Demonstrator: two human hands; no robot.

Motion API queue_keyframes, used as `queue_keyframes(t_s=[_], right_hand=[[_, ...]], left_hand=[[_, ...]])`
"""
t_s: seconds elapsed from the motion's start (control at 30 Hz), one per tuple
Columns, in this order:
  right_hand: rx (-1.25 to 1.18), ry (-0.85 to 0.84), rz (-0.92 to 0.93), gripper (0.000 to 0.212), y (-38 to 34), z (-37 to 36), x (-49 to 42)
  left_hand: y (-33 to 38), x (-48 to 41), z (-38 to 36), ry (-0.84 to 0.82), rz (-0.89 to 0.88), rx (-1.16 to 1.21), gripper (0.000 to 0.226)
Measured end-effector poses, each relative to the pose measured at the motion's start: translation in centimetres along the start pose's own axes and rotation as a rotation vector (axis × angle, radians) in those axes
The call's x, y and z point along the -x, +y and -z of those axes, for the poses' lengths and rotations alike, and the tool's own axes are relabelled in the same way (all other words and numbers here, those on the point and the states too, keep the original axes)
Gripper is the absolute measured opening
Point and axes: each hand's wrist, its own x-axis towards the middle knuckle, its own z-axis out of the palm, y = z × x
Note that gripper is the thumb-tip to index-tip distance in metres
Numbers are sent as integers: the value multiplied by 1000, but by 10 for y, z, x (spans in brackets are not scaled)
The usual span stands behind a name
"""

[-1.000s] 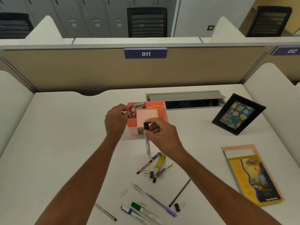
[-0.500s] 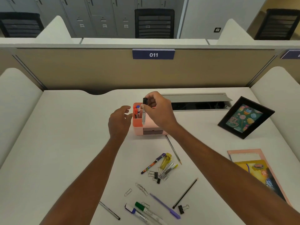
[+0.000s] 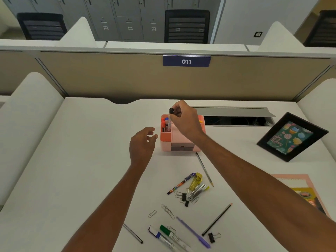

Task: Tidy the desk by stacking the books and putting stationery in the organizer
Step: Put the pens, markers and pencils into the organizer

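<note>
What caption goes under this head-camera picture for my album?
Right hand holds a black-capped marker upright in the pink organizer; left hand hovers open beside it.

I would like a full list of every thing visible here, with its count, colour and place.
organizer: 1, pink, desk centre
markers in organizer: at least 2, red and blue caps, left compartment
black-capped marker: 1, upright at that compartment
loose markers: 2, green and blue caps, near edge
pens: 4, patterned, purple, silver, black, desk front
pencil: 1, grey, front right
binder clips: 3, black, front
paper clips: several, silver, front
books: at least 2, pink and yellow, right edge
picture frame: 1, black, right
number sign: 1, blue, partition
left hand: open, beside organizer
right hand: pinches black-capped marker
</note>
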Motion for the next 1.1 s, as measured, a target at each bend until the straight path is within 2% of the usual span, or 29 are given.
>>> queue_keyframes(t_s=[0.33,0.63,1.1], right_hand=[[123,-72,-66,18,21,-23,-4],[232,-88,-80,12,30,-32,-6],[258,-82,-112,35,31,-33,-3]], left_hand=[[-7,37,9,21,99,142,20],[-16,63,19,26,176,194,21],[-28,86,31,17,225,203,20]])
